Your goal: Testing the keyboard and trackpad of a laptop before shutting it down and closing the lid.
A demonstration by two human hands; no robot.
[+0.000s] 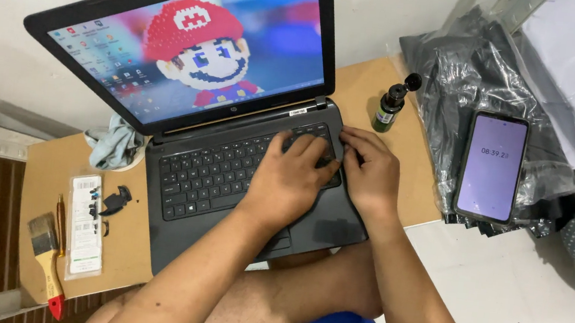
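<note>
Both your hands sit on the laptop keyboard, right end. Left hand & right hand press fingertips on keys, gripping nothing; right is nearer the edge.

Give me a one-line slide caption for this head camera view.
Both hands, left hand and right hand, rest on the right side of an open black laptop keyboard, a paintbrush lying nearby.

Laptop screen, tilted back at top left: blurred blue-pink desktop w/ a red-capped block figure, small icons down its left side. Phone screen at right, upright rectangle, pale purple, lying on black plastic bags. Flat clear packet w/ white-green label, left of laptop on the bench.
</note>
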